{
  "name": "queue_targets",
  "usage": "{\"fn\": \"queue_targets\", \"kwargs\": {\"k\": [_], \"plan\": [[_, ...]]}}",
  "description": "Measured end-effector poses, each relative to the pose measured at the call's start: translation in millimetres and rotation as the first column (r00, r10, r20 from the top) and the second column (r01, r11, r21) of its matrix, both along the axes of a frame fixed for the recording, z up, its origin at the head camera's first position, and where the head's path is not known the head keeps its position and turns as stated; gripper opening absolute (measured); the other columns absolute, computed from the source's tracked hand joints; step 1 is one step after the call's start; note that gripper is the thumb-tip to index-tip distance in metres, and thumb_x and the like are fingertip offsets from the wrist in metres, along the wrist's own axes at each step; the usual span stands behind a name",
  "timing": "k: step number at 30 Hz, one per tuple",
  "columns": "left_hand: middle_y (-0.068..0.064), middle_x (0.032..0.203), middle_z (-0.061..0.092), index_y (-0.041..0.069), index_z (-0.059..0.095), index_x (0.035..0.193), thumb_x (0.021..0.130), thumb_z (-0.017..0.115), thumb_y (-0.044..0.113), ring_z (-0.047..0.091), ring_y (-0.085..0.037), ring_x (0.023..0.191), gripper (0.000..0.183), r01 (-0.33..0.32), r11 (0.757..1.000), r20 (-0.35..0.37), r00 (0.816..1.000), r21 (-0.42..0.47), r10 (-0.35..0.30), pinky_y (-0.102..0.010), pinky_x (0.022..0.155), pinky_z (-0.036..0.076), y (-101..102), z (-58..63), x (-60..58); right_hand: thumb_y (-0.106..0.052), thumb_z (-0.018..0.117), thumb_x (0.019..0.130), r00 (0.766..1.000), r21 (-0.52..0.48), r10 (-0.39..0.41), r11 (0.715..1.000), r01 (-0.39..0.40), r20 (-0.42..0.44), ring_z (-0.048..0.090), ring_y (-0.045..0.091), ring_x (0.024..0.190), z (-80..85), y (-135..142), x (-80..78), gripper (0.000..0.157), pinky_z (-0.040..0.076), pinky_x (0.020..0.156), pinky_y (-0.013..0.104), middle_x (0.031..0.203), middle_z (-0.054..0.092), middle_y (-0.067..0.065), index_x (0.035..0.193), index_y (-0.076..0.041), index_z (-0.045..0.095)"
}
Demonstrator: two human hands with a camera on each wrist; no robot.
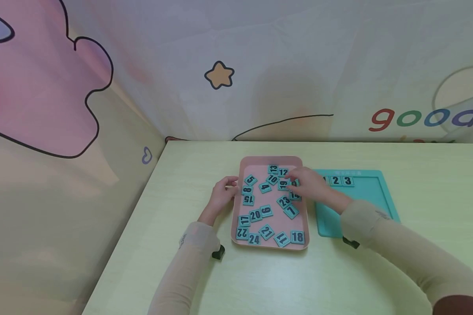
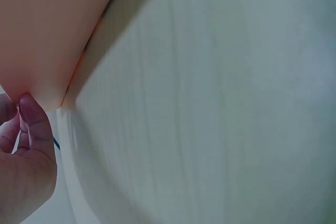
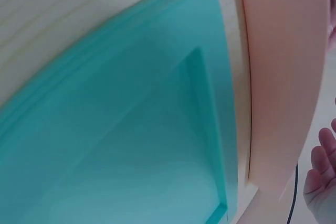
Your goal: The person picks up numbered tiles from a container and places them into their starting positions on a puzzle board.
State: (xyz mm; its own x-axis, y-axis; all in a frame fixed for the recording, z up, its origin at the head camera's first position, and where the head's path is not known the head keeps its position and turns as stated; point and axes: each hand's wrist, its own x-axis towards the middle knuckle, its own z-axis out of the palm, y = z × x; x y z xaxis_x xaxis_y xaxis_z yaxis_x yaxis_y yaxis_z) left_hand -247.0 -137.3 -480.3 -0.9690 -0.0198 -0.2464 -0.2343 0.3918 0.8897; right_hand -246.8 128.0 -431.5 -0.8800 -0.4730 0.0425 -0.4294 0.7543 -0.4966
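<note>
A pink tray point(image 1: 260, 160) lies on the table with several teal number tiles scattered in it, such as 18 point(image 1: 297, 237) and 20 point(image 1: 255, 215). My left hand point(image 1: 221, 194) pinches the tray's left rim between thumb and fingers; the left wrist view shows the thumb point(image 2: 35, 119) against the tray wall. Over the tray's upper right reaches my right hand point(image 1: 310, 183), its fingers spread loosely above tiles there and partly covering them. In the right wrist view those fingers point(image 3: 321, 161) look relaxed, with nothing between them.
Right of the tray lies a teal board point(image 1: 372, 203) with a raised rim; tiles 2 point(image 1: 335, 180) and 3 point(image 1: 347, 181) sit in its top row. My right forearm point(image 1: 386, 234) crosses over the board. A printed curtain point(image 1: 284, 57) hangs behind the table point(image 1: 268, 284).
</note>
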Motion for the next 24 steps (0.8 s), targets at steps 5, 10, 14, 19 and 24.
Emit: {"fn": "queue_targets", "kwargs": {"k": [5, 10, 14, 19, 24], "plan": [[-0.005, 0.108, 0.051, 0.014, 0.051, 0.12, 0.087, 0.052, 0.017, 0.054, -0.017, 0.083, 0.033, 0.004, 1.0, -0.004, 1.0, 0.001, -0.004, -0.026, 0.075, 0.049, 0, -0.8, -0.1, -0.021, 0.062, 0.08, 0.999, -0.006, 0.034, 0.999, -0.034, 0.009, 0.052, 0.02, 0.084, -4.4, -13, 0.5, 0.03, 0.046, 0.068, 0.031, 0.097, 0.059, 0.008, 0.106, -0.006, 0.062], [-0.006, 0.108, 0.051, 0.013, 0.052, 0.119, 0.086, 0.052, 0.016, 0.055, -0.018, 0.083, 0.033, 0.008, 1.0, -0.018, 1.0, 0.015, -0.007, -0.027, 0.075, 0.049, -1, -0.9, 0.9, -0.026, 0.06, 0.081, 0.999, 0.002, 0.036, 0.999, -0.036, 0.009, 0.049, 0.02, 0.094, -8.7, -24, -2.0, 0.031, 0.046, 0.079, 0.036, 0.104, 0.06, 0.009, 0.107, -0.008, 0.062], [-0.007, 0.106, 0.051, 0.011, 0.052, 0.118, 0.086, 0.052, 0.014, 0.055, -0.017, 0.081, 0.032, 0.013, 1.0, -0.033, 0.999, 0.017, -0.012, -0.026, 0.073, 0.049, -2, -0.7, 1.6, -0.026, 0.06, 0.081, 0.999, -0.01, 0.034, 0.999, -0.034, 0.02, 0.052, 0.021, 0.093, -11.5, -33, -4.3, 0.033, 0.045, 0.081, 0.037, 0.104, 0.061, 0.009, 0.108, -0.006, 0.061], [-0.006, 0.104, 0.051, 0.011, 0.052, 0.118, 0.086, 0.052, 0.014, 0.055, -0.016, 0.08, 0.032, 0.006, 1.0, -0.026, 1.0, 0.019, -0.005, -0.026, 0.072, 0.049, -1, 1.6, 2.1, -0.024, 0.064, 0.078, 0.999, -0.031, 0.022, 0.999, -0.021, 0.047, 0.055, 0.021, 0.091, -16.2, -43, -7.8, 0.035, 0.046, 0.081, 0.036, 0.101, 0.062, 0.008, 0.108, -0.006, 0.061], [-0.006, 0.108, 0.052, 0.013, 0.051, 0.12, 0.086, 0.052, 0.016, 0.055, -0.017, 0.083, 0.033, -0.001, 1.0, -0.003, 1.0, 0.009, 0.001, -0.026, 0.074, 0.049, 0, 0.0, 0.2, -0.027, 0.064, 0.078, 0.993, -0.029, -0.015, 0.999, 0.018, 0.113, 0.052, 0.018, 0.088, -24.4, -51, -10.2, 0.039, 0.045, 0.081, 0.035, 0.102, 0.061, 0.007, 0.111, -0.007, 0.059]]}}
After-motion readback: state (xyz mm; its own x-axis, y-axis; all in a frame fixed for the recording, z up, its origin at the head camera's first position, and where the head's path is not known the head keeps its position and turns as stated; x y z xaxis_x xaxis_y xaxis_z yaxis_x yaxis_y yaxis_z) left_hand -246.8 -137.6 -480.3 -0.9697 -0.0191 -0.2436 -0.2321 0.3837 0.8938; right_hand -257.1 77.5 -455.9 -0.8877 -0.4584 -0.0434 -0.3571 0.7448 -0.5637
